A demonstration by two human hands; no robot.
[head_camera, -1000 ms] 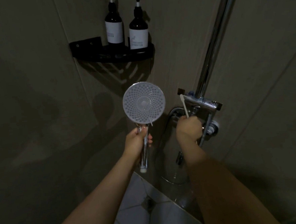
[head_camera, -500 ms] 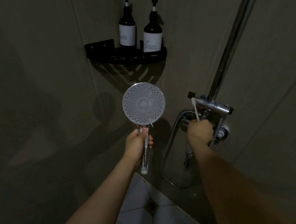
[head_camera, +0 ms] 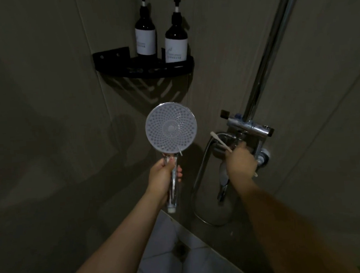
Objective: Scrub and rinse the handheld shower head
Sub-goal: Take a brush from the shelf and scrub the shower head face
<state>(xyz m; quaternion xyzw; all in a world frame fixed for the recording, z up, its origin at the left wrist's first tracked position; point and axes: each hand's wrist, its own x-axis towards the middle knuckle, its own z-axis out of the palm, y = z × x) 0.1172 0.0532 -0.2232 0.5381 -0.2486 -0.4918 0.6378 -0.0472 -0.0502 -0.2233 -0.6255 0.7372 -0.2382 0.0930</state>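
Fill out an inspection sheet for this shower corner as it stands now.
Surface: grey tiled wall; pale floor tiles below.
Job's things: shower head held upright, nozzle face toward camera; toothbrush in the right hand, bristle end pointing up-left, clear of the shower head.
Clutter: two pump bottles upright on black corner shelf.
Hands: left hand grips the shower head's handle; right hand holds the toothbrush at the mixer valve.
Cables: hose loops down below the valve.
Surroundings: chrome riser pipe; dim light.

Glossy chrome shower head handle [head_camera: 174,185]
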